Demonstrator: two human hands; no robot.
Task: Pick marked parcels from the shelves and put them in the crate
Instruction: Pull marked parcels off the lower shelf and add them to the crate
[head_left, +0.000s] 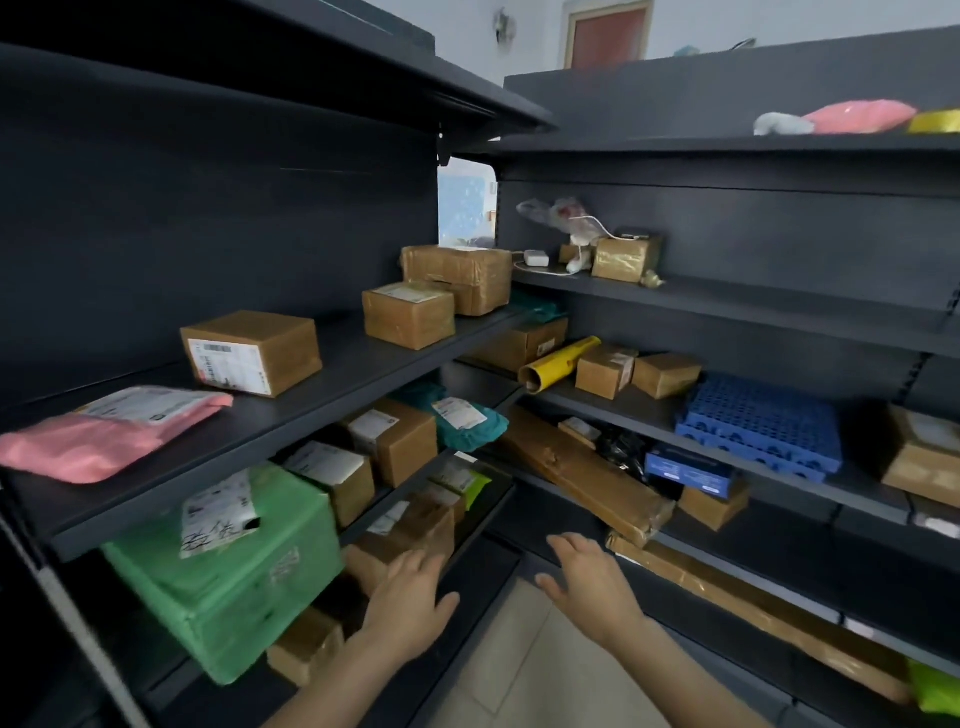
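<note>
- The left hand (402, 605) lies flat on a brown parcel (410, 535) on a low shelf (483, 499) of the left rack; its grip is open, fingers spread, closed on nothing.
- The right hand (592, 577) hovers just beside it over the aisle, palm down, grip open and empty.
- The parcel's long axis seems to run back into the shelf, white label facing up; blur hides any mark.
- To do this well, I judge both hands should take the parcel's sides and draw it straight out, clear of the green parcel (228, 566) overhanging the shelf above.
- No crate is in view.
</note>
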